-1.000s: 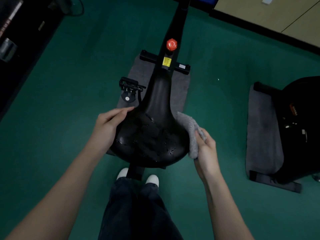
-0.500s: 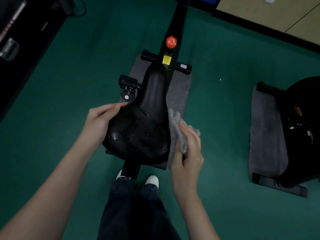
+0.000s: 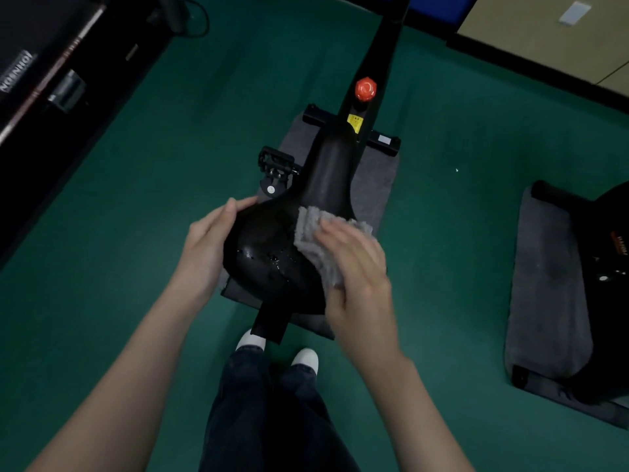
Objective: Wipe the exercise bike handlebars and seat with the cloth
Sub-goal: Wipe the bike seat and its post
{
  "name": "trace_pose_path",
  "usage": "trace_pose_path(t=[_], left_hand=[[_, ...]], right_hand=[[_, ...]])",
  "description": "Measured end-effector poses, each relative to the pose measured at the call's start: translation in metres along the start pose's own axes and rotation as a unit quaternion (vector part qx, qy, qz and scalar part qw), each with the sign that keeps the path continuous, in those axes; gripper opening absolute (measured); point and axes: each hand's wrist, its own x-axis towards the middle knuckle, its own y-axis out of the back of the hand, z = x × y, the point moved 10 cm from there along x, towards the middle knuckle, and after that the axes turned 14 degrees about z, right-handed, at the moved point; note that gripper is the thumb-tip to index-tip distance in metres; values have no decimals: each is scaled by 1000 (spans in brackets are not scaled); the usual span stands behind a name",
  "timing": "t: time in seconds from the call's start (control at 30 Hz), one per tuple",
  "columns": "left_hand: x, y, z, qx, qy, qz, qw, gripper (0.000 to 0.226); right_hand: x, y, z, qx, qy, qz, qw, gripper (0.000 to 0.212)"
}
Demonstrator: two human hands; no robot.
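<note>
The exercise bike's black seat (image 3: 269, 253) is in the middle of the view, with shiny wet drops on its wide rear part. My right hand (image 3: 357, 267) lies flat on the grey fluffy cloth (image 3: 309, 233) and presses it onto the right side of the seat. My left hand (image 3: 207, 247) rests against the seat's left edge with its fingers fairly straight. The bike's black frame (image 3: 384, 46) with a red knob (image 3: 365, 89) runs away from me. The handlebars are out of view.
The bike stands on a grey mat (image 3: 374, 192) on green floor, with a pedal (image 3: 275, 165) left of the seat's nose. A second black machine (image 3: 606, 267) on its own mat (image 3: 544, 284) is at the right. Dark equipment (image 3: 51, 80) lines the left edge. My shoes (image 3: 305, 359) are below the seat.
My right hand brought the cloth from beside the seat's right rear edge up onto the seat top and flattened over it. My left hand stayed on the seat's left edge.
</note>
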Motion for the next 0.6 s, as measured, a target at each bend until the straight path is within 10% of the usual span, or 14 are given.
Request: trace_pose_path(t=[0.2,0.6], left_hand=[[-12,6,4,51,-25,-41,998,43],[-30,16,-19,219,-44,-141,965,131]], right_hand=[[-17,8,0,-6,-65,64,996,61],[39,-30,-10,-43,-43,-5,998,55]])
